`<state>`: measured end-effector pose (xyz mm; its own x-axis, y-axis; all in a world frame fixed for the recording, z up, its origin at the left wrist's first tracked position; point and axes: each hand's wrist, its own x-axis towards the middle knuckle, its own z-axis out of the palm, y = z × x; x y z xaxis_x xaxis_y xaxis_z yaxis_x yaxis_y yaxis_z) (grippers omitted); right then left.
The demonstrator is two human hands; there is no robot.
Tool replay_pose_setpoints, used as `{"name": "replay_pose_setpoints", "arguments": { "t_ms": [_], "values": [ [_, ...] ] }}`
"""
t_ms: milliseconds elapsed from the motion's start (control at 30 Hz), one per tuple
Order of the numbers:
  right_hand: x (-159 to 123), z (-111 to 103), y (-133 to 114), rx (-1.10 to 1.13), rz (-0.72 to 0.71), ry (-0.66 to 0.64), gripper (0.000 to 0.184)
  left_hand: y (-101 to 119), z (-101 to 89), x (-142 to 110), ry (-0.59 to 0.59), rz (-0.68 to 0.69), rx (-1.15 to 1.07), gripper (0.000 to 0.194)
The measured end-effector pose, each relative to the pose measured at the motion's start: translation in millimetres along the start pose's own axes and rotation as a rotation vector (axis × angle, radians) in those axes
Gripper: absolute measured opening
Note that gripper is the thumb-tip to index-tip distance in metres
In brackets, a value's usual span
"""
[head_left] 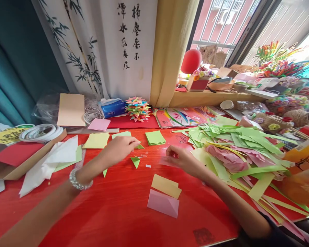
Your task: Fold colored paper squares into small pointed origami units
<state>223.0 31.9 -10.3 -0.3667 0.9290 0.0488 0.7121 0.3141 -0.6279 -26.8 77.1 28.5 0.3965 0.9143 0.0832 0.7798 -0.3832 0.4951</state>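
Blurred pink paper (167, 161) at right hand (182, 159)

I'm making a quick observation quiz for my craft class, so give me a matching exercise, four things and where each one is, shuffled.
1. Beaded bracelet
2. Blue tissue pack
3. Crumpled pink paper
4. Folded pink paper

A. Among the green paper strips
B. Next to the folded yellow paper
C. Around the wrist of the left hand
D. Beside the multicoloured paper model

Pairs: 1-C, 2-D, 3-A, 4-B
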Motion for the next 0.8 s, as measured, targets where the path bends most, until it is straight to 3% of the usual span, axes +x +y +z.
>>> {"name": "replay_pose_setpoints", "arguments": {
  "t_ms": [67,133,167,300,400,500,600,700,800],
  "values": [
    [-0.6,6.7,-7.0,0.206,0.024,0.111,0.028,14.4,14.3,-6.6,-0.001,0.080,-0.137,0.029],
    [-2.7,15.4,-14.8,0.408,0.012,0.193,0.028,29.1,29.2,-14.7,-0.100,0.133,-0.308,0.041],
    [-4.0,19.8,-18.4,0.478,0.011,0.193,0.027,35.4,35.8,-18.6,-0.133,0.142,-0.388,0.049],
    [-8.2,29.8,-27.4,0.632,0.017,0.100,0.026,47.3,48.2,-27.1,-0.136,0.087,-0.602,0.039],
    [-8.7,27.1,-27.3,0.689,0.008,0.102,0.052,44.1,43.9,-24.6,-0.086,0.031,-0.697,0.041],
    [-7.9,21.6,-24.4,0.716,-0.008,0.146,0.053,39.2,37.1,-20.3,-0.056,0.043,-0.670,0.042],
    [-8.0,17.0,-22.7,0.715,-0.032,0.103,0.040,37.4,32.5,-18.6,0.019,0.127,-0.527,0.039],
    [-9.1,13.8,-24.0,0.705,-0.018,0.051,0.038,37.4,30.5,-19.4,0.049,0.200,-0.424,0.030],
    [-9.5,12.9,-26.2,0.764,-0.005,0.110,0.040,36.6,32.2,-20.2,0.028,0.155,-0.360,0.022]
  ]
}}
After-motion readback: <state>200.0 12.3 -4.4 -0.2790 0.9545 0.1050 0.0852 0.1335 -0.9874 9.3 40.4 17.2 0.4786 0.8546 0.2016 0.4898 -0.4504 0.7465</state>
